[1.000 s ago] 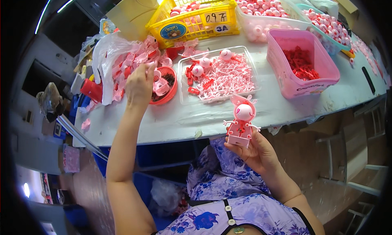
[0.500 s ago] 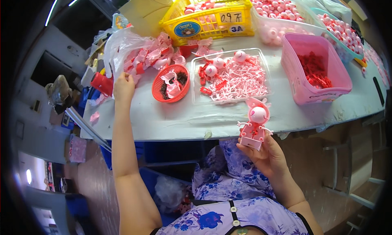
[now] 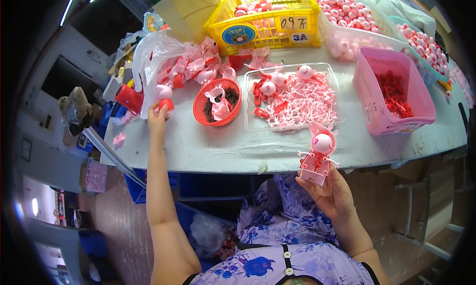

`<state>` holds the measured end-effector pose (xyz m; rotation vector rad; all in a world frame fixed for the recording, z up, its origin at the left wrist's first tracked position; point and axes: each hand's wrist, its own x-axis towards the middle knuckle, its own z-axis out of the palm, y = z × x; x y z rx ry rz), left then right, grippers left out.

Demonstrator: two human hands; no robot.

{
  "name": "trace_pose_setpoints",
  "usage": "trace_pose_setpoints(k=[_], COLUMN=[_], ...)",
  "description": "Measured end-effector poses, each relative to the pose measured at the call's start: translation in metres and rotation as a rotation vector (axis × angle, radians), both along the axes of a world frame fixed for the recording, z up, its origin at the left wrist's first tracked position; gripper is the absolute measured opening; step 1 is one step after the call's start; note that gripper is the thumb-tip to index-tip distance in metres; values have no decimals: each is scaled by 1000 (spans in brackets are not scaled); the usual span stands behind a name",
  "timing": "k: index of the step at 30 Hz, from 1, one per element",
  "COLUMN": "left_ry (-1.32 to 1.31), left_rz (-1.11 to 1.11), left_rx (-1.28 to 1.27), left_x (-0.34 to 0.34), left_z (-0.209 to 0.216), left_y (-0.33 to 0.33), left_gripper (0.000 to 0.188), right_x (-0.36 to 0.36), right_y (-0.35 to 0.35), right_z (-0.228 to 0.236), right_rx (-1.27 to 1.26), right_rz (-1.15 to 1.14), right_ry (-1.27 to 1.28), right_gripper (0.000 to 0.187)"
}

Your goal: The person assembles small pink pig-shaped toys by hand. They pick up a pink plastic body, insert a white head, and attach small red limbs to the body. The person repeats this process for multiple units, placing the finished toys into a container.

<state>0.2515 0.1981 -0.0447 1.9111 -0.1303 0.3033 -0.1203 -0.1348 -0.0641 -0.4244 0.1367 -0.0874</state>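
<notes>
In my right hand (image 3: 333, 192), close to the table's front edge, is an open pink toy figure (image 3: 319, 158). It has a round white-pink head, thin pink arms and red parts inside its body; my fingers grip its lower end. My left hand (image 3: 157, 119) reaches to the far left, its fingers pinched on a pink-and-red plastic toy shell (image 3: 165, 99) beside the heap of shells (image 3: 191, 67). Near that hand stands a round red basket (image 3: 197, 109) with dark small parts and pink pieces. A clear tray (image 3: 292, 129) holds many thin pink arms, a few heads and red pieces.
A pink bin (image 3: 369, 101) of red parts stands to the right. Behind are a yellow crate (image 3: 267, 37), a clear tub (image 3: 342, 39) of round heads and a teal basin (image 3: 426, 69) of more heads. A white plastic bag (image 3: 144, 69) and a red cup-like container (image 3: 130, 99) lie left.
My left hand now holds a pink-and-red shell at the heap's near edge. The toy figure stays in my right hand; the whole view has shifted slightly.
</notes>
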Motion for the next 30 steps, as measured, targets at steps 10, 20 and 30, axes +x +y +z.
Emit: trace_pose_setpoints(k=[10, 20, 30], left_ry=[-273, -174, -203], left_rz=[16, -110, -148], left_rx=[566, 418, 435], left_x=[-103, -104, -108], left_z=[-12, -6, -14], left_y=[-13, -13, -15], left_gripper=[31, 33, 34], right_x=[10, 6, 16], right_y=[16, 32, 40], right_z=[5, 9, 13], right_rx=[-14, 1, 63], right_rz=[93, 113, 132], right_ry=[24, 32, 17], right_gripper=[55, 57, 44])
